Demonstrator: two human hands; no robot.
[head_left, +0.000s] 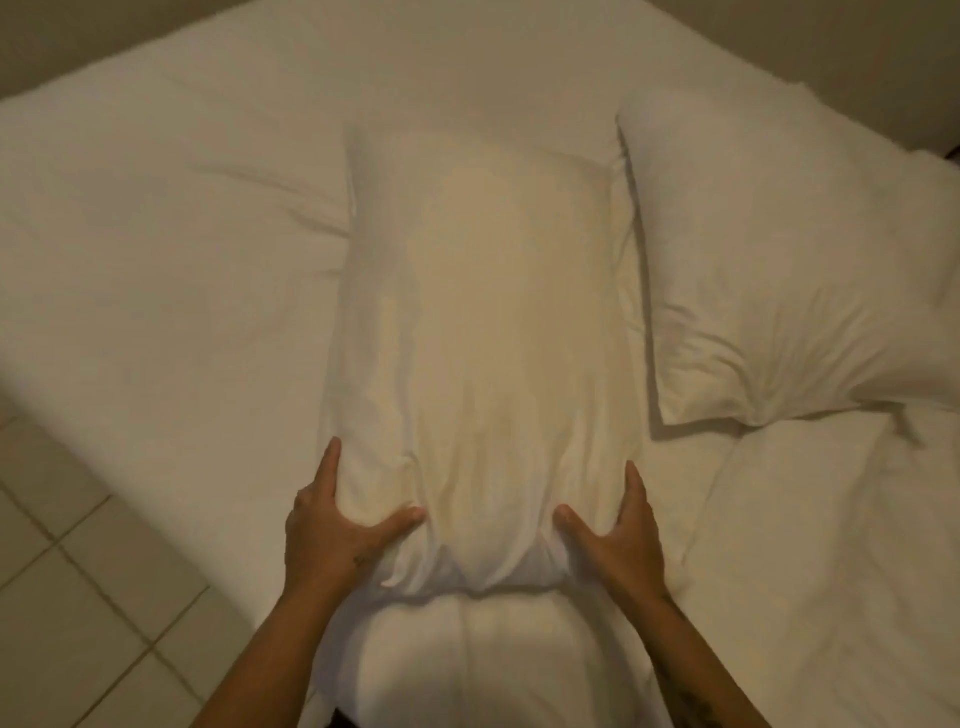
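Note:
A long pillow (488, 312) in a thin white pillowcase lies lengthwise on the bed, pointing away from me; a yellowish filling shows through the cloth. My left hand (337, 535) grips its near left corner, thumb pressed into the top and fingers along the side. My right hand (618, 535) grips the near right corner the same way. Between my hands the cloth is bunched into folds (467, 582). Whiter cloth (467, 654) runs on from there toward my body.
A second white pillow (789, 270) lies at an angle to the right, close beside the first. The white bed sheet (156, 260) has creases on the left and right. A pale tiled floor (67, 597) lies at lower left, and a wall (831, 41) behind the bed.

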